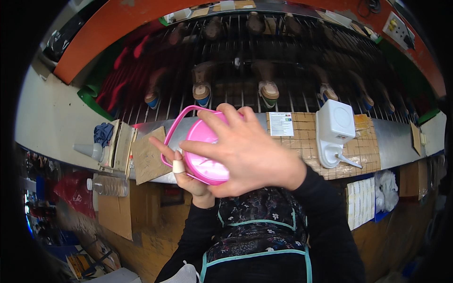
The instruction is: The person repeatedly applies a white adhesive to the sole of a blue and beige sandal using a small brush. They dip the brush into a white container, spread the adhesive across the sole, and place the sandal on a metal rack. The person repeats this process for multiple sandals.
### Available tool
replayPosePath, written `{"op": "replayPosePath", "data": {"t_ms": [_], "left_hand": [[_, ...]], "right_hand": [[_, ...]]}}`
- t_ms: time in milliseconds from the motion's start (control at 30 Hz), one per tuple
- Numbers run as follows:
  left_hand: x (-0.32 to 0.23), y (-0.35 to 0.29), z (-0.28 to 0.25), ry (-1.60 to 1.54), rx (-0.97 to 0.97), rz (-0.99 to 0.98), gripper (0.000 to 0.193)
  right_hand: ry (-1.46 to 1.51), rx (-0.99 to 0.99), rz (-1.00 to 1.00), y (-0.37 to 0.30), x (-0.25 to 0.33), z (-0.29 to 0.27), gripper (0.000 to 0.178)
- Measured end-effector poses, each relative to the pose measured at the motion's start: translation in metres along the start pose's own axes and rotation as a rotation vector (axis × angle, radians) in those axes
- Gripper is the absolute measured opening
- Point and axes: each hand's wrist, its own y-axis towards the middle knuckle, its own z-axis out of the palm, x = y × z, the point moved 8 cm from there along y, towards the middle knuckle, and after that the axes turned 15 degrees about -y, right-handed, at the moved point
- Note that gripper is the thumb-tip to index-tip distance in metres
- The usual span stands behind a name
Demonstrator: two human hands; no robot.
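Close in front of me I hold a pink round container (211, 170) with a shiny flat top and a pink loop handle (171, 133) arching out on its left. My left hand (192, 183) supports it from below and the left side; its index finger points out and a pale wrap covers one finger. From above, my right hand (247, 153) lies across the round top, fingers spread and curled over the far and left parts. That hand hides much of the top, and the container's underside is out of sight.
Beyond the metal ledge, several shoes (269, 89) stand on a dark slatted conveyor (231, 96). To the right, a white dispenser (336, 122) and a printed card (281, 124) rest on cardboard (302, 158). Leftward are a brown cardboard piece (150, 155), a grey cone (88, 151) and a plastic bottle (111, 186).
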Motion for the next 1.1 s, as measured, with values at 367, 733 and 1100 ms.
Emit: {"op": "replayPosePath", "data": {"t_ms": [367, 733, 1100], "left_hand": [[-0.001, -0.013, 0.0, 0.005, -0.138, 0.144, 0.058], [0.0, -0.015, 0.009, -0.062, -0.09, 0.058, 0.06], [-0.027, -0.002, -0.011, 0.237, -0.112, 0.159, 0.056]], "right_hand": [[0.262, 0.242, 0.538, -0.037, -0.045, -0.058, 0.08], [0.025, -0.37, 0.122, -0.016, 0.008, -0.005, 0.053], [1.315, -0.475, -0.375, -0.071, 0.022, -0.032, 0.067]]}}
